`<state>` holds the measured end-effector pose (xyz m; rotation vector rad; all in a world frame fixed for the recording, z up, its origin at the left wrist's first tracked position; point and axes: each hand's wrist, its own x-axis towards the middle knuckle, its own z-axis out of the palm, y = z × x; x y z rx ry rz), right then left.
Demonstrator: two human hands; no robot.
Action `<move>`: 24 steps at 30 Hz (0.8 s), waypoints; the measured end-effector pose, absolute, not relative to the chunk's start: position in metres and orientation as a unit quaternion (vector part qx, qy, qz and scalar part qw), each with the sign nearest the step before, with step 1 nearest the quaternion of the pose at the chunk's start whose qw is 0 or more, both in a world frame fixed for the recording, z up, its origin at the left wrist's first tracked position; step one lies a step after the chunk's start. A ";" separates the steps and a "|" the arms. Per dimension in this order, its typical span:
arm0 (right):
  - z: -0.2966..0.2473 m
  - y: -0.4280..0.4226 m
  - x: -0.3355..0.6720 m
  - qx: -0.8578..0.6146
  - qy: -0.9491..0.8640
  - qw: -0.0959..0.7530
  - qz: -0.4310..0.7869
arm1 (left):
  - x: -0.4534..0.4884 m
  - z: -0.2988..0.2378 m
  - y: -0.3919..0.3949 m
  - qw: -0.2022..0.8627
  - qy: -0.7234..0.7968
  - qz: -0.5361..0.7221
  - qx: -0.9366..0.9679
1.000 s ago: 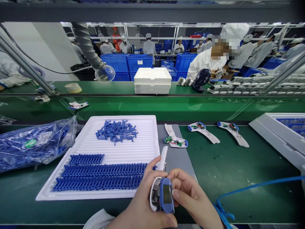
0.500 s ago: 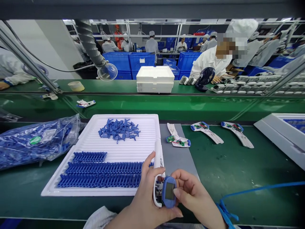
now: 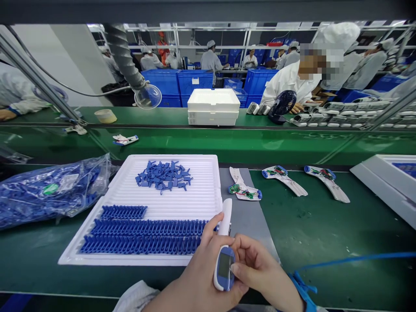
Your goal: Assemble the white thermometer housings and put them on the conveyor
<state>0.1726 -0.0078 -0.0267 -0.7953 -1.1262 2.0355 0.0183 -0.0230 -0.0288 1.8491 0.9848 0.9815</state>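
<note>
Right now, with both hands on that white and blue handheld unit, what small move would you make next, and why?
Probably press the blue display face down a little further with the right hand thumb while the left hand steadies the white handheld unit. Both hands clasp the head end above the bench edge, and the face looks nearly flush with the shell, so a final seating press seems likely.

Green benches (image 3: 325, 234), blue crates (image 3: 191, 82), perhaps white wall (image 3: 48, 65).

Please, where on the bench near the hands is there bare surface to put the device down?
The green mat is bare between the open shells and the blue cable. The grey pad is bare below the nearest shell. The white tray is crowded in front with blue parts; only its middle strip is bare.
</note>
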 end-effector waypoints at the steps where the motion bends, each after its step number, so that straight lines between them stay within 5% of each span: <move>1: -0.028 -0.009 0.172 -0.307 -0.430 0.337 0.779 | 0.017 -0.028 -0.023 0.422 0.387 0.384 0.724; 5: -0.028 -0.014 0.176 -0.368 -0.528 0.341 0.685 | 0.014 -0.027 -0.021 0.600 0.333 0.435 0.582; 8: -0.021 -0.015 0.184 -0.405 -0.700 0.418 0.413 | 0.013 -0.028 -0.018 0.754 0.278 0.460 0.377; 12: -0.013 -0.004 0.192 -0.372 -0.804 0.449 0.115 | 0.012 -0.027 -0.016 0.815 0.269 0.458 0.231; 18: -0.009 0.012 0.200 -0.290 -0.919 0.249 0.100 | 0.012 -0.032 -0.017 0.796 0.315 0.484 0.180; 24: -0.011 0.009 0.218 -0.278 -0.923 0.222 0.146 | 0.018 -0.033 -0.015 0.831 0.309 0.416 0.204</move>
